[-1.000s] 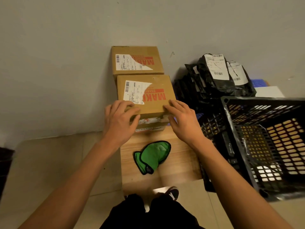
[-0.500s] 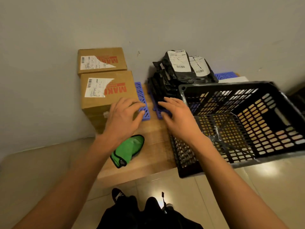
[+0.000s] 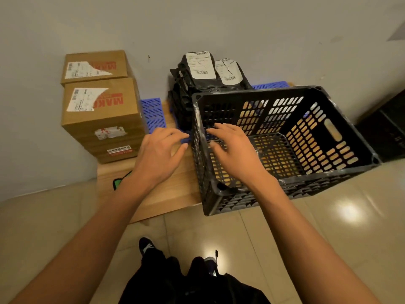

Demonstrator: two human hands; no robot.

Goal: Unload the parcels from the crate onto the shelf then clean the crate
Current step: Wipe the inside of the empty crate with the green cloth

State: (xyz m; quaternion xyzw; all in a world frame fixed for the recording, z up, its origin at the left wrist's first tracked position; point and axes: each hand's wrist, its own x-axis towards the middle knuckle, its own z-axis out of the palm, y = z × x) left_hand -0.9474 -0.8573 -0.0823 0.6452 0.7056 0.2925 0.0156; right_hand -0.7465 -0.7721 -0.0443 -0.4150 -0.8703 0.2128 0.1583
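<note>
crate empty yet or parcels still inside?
Empty. The black crate shows only its bare perforated floor and walls; the cardboard boxes and black mailer bags sit outside it on the wooden shelf.

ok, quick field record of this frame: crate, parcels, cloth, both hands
crate: black, slotted, no parcels inside, partly on the wooden shelf
cardboard boxes: two stacks by the wall, on the shelf's left
black mailer bags: piled behind the crate
green cloth: on the shelf, mostly hidden by the left forearm
left hand: open, holds nothing, beside the crate
right hand: open, over the crate's left side
</note>
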